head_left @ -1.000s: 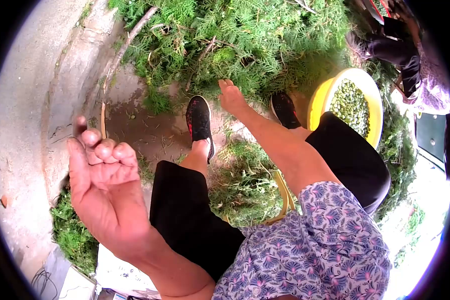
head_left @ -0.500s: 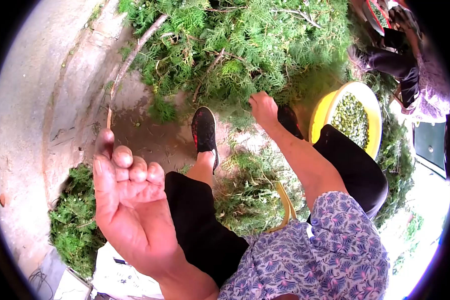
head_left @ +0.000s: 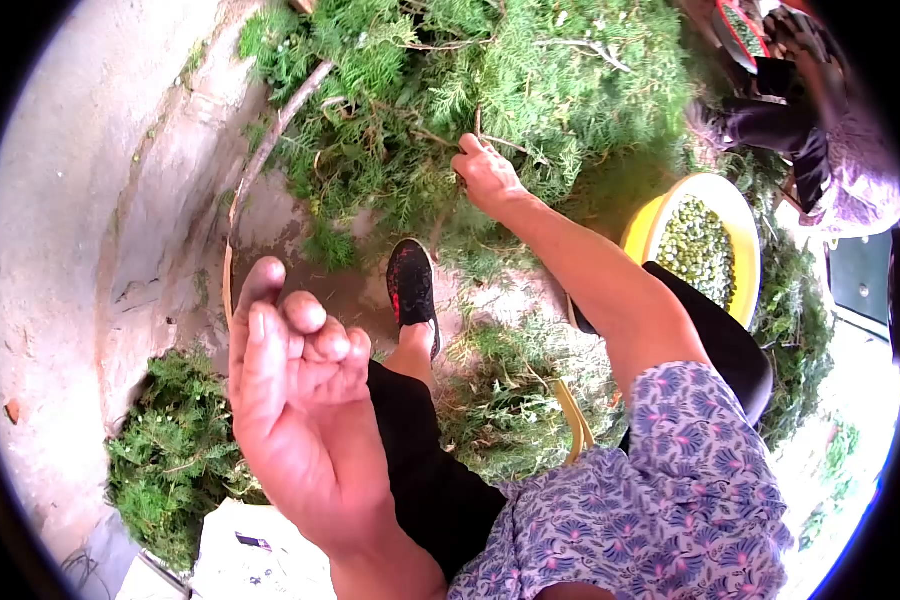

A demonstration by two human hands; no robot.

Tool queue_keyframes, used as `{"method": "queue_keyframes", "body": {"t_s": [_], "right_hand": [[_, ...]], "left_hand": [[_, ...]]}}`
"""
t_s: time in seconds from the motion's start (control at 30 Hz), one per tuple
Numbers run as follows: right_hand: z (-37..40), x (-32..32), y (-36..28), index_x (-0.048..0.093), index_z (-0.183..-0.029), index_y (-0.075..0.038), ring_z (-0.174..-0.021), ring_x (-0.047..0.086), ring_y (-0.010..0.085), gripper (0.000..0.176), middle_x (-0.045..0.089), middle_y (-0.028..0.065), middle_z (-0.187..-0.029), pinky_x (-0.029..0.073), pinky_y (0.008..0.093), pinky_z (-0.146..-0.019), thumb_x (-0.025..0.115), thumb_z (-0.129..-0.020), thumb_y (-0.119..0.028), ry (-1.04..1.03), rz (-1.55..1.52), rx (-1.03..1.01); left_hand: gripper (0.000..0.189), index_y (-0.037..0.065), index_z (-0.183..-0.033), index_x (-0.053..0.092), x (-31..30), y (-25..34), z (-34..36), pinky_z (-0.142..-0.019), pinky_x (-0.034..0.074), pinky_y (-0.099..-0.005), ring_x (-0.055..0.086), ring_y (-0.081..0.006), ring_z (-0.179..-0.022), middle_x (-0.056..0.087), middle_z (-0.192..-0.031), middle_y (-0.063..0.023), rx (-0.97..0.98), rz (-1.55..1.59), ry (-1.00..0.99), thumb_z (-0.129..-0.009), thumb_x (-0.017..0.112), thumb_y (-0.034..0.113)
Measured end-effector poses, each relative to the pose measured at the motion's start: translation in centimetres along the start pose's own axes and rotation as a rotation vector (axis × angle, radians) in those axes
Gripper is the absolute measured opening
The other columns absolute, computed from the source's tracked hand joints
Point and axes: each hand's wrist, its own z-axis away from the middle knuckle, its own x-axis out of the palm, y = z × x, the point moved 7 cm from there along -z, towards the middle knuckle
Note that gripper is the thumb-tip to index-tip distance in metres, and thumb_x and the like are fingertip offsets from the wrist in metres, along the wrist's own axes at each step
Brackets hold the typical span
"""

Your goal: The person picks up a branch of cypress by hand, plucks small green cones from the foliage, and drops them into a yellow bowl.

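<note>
My right hand [head_left: 487,178] is closed round a brown-ended evergreen branch [head_left: 477,122], whose short stub rises above my fingers. It is at the near edge of a large heap of green, scaly-leaved branches [head_left: 420,85]. My left hand [head_left: 305,400] is raised close to the camera, palm up, with its fingers loosely curled and nothing visible in them. Behind its fingertips passes a long bare stick [head_left: 260,150] that runs up into the heap. To the right stands a yellow tub [head_left: 650,225] holding many small green cones [head_left: 695,250].
Cut greenery [head_left: 170,450] lies at lower left, and more sprigs [head_left: 510,390] lie between my legs. My black shoe [head_left: 412,285] is on the ground below the heap. Another person [head_left: 850,180] sits at upper right near a red-rimmed bowl [head_left: 740,35].
My right hand has moved left and up into the heap and closed on a branch. My left hand has shifted slightly right and down in view.
</note>
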Motion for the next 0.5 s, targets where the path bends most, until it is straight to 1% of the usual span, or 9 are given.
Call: {"method": "queue_keyframes", "body": {"t_s": [0.03,0.1,0.13,0.17,0.27,0.3,0.37,0.47,0.5], "right_hand": [[1.3,-0.8,1.0,0.056,-0.087,-0.001,-0.111,0.046,0.0385,0.020,0.041,0.0222,-0.124,0.045,0.0366,-0.086,0.051,-0.070,0.007,0.016,0.012,0.004],[4.2,-5.5,1.5,0.055,-0.087,-0.002,-0.115,0.042,0.0429,0.022,0.038,0.0265,-0.128,0.041,0.0396,-0.091,0.049,-0.068,0.008,0.387,-0.176,-0.135],[4.9,-6.9,2.0,0.056,-0.087,-0.002,-0.116,0.040,0.0444,0.021,0.034,0.0301,-0.130,0.038,0.0396,-0.095,0.048,-0.069,0.006,0.395,-0.196,-0.152],[5.4,-8.5,2.5,0.055,-0.096,-0.001,-0.114,0.044,0.0387,0.026,0.036,0.0282,-0.130,0.038,0.0347,-0.092,0.049,-0.071,0.003,0.447,-0.279,-0.186],[7.0,-15.2,3.9,0.061,-0.100,-0.006,-0.107,0.052,0.0262,0.028,0.050,0.0188,-0.122,0.040,0.0332,-0.090,0.051,-0.074,-0.005,0.609,-0.733,-0.032],[7.7,-17.9,3.8,0.064,-0.091,-0.008,-0.109,0.052,0.0291,0.018,0.052,0.0218,-0.117,0.039,0.0332,-0.094,0.054,-0.076,-0.006,0.668,-0.568,-0.118],[9.4,-21.8,4.2,0.064,-0.092,-0.007,-0.098,0.056,0.0244,0.017,0.059,0.0170,-0.105,0.043,0.0332,-0.090,0.055,-0.077,-0.007,0.641,-0.713,-0.142],[11.3,-27.0,3.9,0.061,-0.096,-0.002,-0.074,0.059,0.0130,0.023,0.063,0.0109,-0.087,0.050,0.0236,-0.062,0.060,-0.077,-0.014,0.717,-1.021,-0.283],[10.9,-28.6,3.9,0.060,-0.098,-0.003,-0.068,0.060,0.0127,0.023,0.064,0.0083,-0.082,0.050,0.0226,-0.060,0.060,-0.078,-0.015,0.694,-0.829,-0.258]], "left_hand": [[0.025,0.002,-0.114,0.044,0.3,-0.2,0.0,-0.066,0.041,-0.0259,0.047,-0.0103,-0.069,0.052,-0.083,-0.0026,0.004,0.008,-0.018,-0.092,0.044,0.015],[0.024,0.001,-0.110,0.050,0.2,-0.7,0.0,-0.063,0.044,-0.0234,0.051,-0.0091,-0.065,0.057,-0.080,-0.0046,0.005,0.044,0.006,-0.090,0.050,0.015],[0.020,0.003,-0.105,0.054,0.3,-0.9,-0.1,-0.062,0.044,-0.0223,0.051,-0.0089,-0.065,0.058,-0.081,-0.0039,-0.010,0.060,-0.022,-0.089,0.052,0.014],[0.020,0.003,-0.105,0.054,0.4,-0.9,-0.1,-0.062,0.044,-0.0223,0.051,-0.0089,-0.065,0.058,-0.081,-0.0039,-0.003,0.066,-0.039,-0.089,0.052,0.014],[0.016,0.004,-0.099,0.058,0.5,-1.2,-0.3,-0.063,0.043,-0.0213,0.052,-0.0093,-0.066,0.059,-0.081,-0.0026,-0.007,0.045,-0.030,-0.087,0.054,0.013],[0.015,0.005,-0.099,0.058,0.3,-1.4,-0.5,-0.063,0.043,-0.0217,0.052,-0.0094,-0.067,0.060,-0.081,-0.0027,-0.007,0.045,-0.023,-0.087,0.055,0.014],[0.016,0.006,-0.099,0.058,0.4,-1.8,-0.7,-0.063,0.044,-0.0225,0.053,-0.0097,-0.067,0.060,-0.082,-0.0027,-0.023,0.031,-0.002,-0.086,0.056,0.015],[0.015,0.007,-0.098,0.058,0.7,-2.2,-1.1,-0.063,0.045,-0.0227,0.055,-0.0101,-0.068,0.060,-0.082,-0.0025,-0.023,0.038,-0.015,-0.086,0.056,0.015],[0.015,0.007,-0.098,0.058,0.8,-2.3,-1.2,-0.063,0.045,-0.0227,0.055,-0.0101,-0.068,0.060,-0.082,-0.0025,-0.017,0.039,-0.023,-0.086,0.056,0.015]]}}
